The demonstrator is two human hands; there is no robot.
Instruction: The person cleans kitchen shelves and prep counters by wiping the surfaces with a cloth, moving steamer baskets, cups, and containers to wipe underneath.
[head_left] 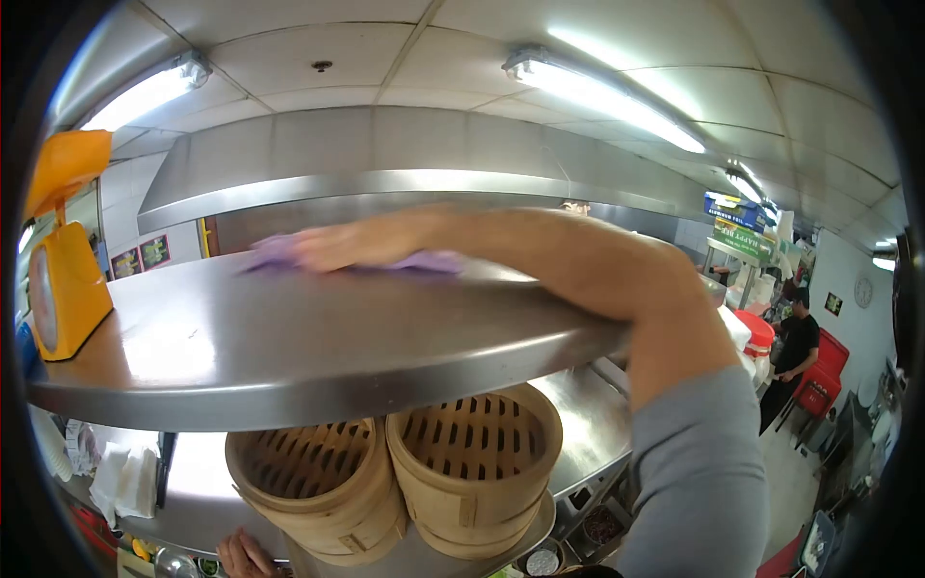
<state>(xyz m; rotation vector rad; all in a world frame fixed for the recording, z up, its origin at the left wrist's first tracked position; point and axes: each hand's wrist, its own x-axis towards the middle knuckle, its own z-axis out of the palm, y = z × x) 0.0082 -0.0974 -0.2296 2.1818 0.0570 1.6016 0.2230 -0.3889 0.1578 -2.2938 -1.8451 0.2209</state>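
Note:
My right hand [361,241] presses a purple cloth [429,261] flat against the top of the raised steel shelf [289,332]; the hand is somewhat blurred, and its arm in a grey sleeve reaches across from the right. Below the shelf, my left hand [245,556] rests at the edge of the lower steel counter, its fingers partly showing; whether it holds anything is hidden. Close to it stand two stacks of round bamboo steamers, the left stack [332,525] and the right stack [472,506], with slatted bases visible inside.
An orange scale [72,289] stands on the shelf's left end. White cloths [127,480] lie on the lower counter. Foil boxes [737,209] and a red-lidded tub [756,332] are at the right. Farther back, a person in black [798,347] stands near red chairs [821,380].

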